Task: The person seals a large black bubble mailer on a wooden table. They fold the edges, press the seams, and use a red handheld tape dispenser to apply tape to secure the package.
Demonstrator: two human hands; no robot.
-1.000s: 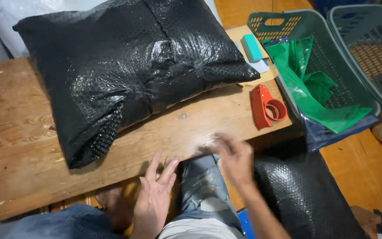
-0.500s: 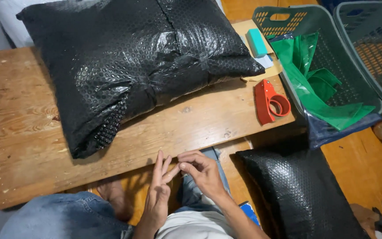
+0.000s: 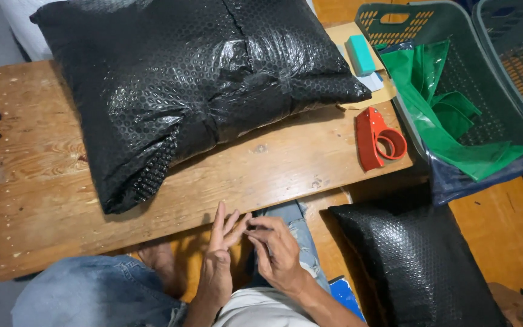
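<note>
Right hand, fingers curled, pinches at the spread fingers of the left hand at lower centre; the black bubble-wrapped parcel lies well above, on the wooden table.

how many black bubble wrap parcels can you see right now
2. One big parcel lies on the wooden table. A second parcel sits on the floor right of the person's knees, partly cut off by the frame; others may be out of view.

My jeans are faded blue. The parcel in the upper middle is glossy black with a bubble-dot pattern. The tape dispenser at right is red, the plastic bags green, the basket grey-green, the table pale grained wood.
</note>
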